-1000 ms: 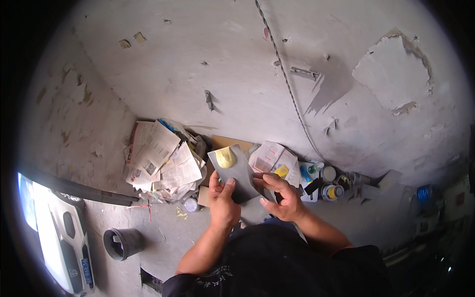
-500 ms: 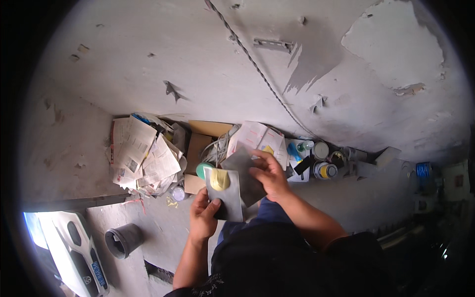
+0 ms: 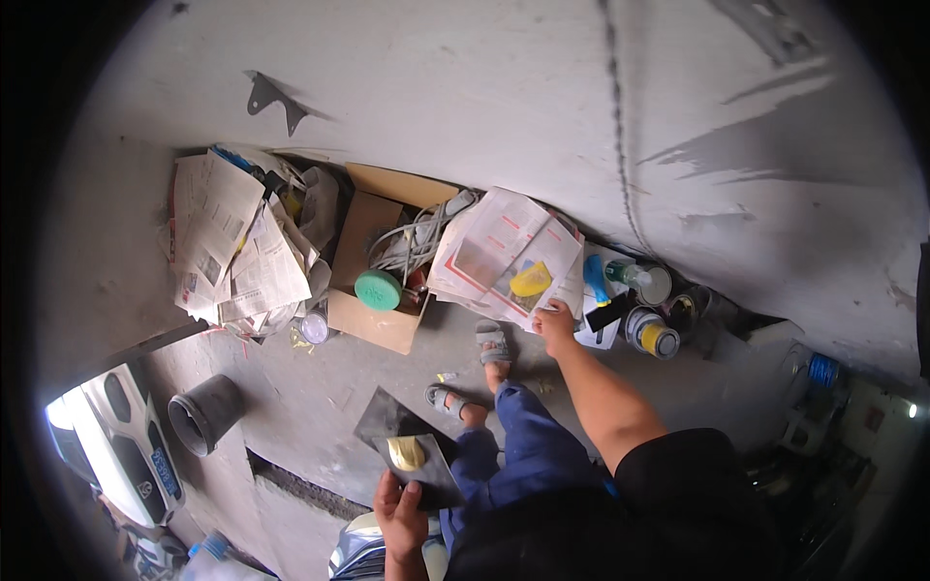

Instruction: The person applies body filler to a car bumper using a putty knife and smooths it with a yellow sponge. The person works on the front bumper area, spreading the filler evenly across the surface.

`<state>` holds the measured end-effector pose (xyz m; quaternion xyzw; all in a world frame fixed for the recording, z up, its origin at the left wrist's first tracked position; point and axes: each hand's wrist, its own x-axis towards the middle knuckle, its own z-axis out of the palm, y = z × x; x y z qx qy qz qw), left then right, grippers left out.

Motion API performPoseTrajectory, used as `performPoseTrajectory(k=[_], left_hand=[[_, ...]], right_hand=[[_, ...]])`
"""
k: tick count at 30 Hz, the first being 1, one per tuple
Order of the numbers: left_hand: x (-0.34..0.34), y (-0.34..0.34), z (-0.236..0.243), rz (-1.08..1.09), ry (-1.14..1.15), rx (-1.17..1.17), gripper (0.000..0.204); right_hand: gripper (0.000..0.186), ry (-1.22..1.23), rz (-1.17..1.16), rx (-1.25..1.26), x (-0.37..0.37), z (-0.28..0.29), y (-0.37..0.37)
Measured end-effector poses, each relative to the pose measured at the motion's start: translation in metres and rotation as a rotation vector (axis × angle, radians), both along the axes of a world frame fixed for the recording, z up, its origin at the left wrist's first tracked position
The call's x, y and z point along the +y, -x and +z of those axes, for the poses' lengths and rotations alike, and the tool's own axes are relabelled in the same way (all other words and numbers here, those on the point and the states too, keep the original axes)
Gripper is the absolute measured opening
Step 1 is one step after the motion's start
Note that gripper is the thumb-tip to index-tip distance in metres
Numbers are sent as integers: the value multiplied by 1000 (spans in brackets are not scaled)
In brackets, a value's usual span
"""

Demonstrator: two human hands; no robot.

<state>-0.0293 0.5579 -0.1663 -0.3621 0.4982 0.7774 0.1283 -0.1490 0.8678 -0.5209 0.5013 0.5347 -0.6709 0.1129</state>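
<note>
Grey thin rectangular sheets (image 3: 438,477), yellow paste (image 3: 406,452) on one: my left hand (image 3: 402,518) now pinches both, freeing my right hand (image 3: 554,327), fingers curled, to reach white printed newspapers (image 3: 499,242); grip unclear.

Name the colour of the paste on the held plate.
The paste is yellow, best seen in the head view.

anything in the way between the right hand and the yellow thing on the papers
Nothing visible is: only printed paper shows between the right hand and the yellow item lying on it. The black rectangular item is off to the hand's right.
</note>
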Motion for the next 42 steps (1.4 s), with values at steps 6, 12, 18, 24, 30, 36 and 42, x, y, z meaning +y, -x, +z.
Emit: performPoseTrajectory(k=[6, 12, 18, 24, 30, 36, 42], left_hand=[[-11, -52, -54, 167, 6, -118, 43], [-26, -67, -77, 195, -114, -173, 44], [-26, -110, -79, 343, -152, -124, 47], [-13, -146, -90, 584, -161, -73, 48], [-22, -182, -81, 745, -64, -148, 51], [-37, -219, -90, 882, -73, -46, 48], [-62, -250, -90, 959, -112, -21, 47]], right_hand=[[77, -737, 420, -127, 6, -66, 54], [110, -625, 443, -434, 65, -136, 102], [71, -392, 101, -197, 47, -129, 110], [73, -540, 416, 35, 57, -75, 119], [60, -320, 1128, 193, -71, 63, 43], [58, 119, 1296, -242, -94, 133, -39], [60, -372, 1727, -60, -83, 198, -112]])
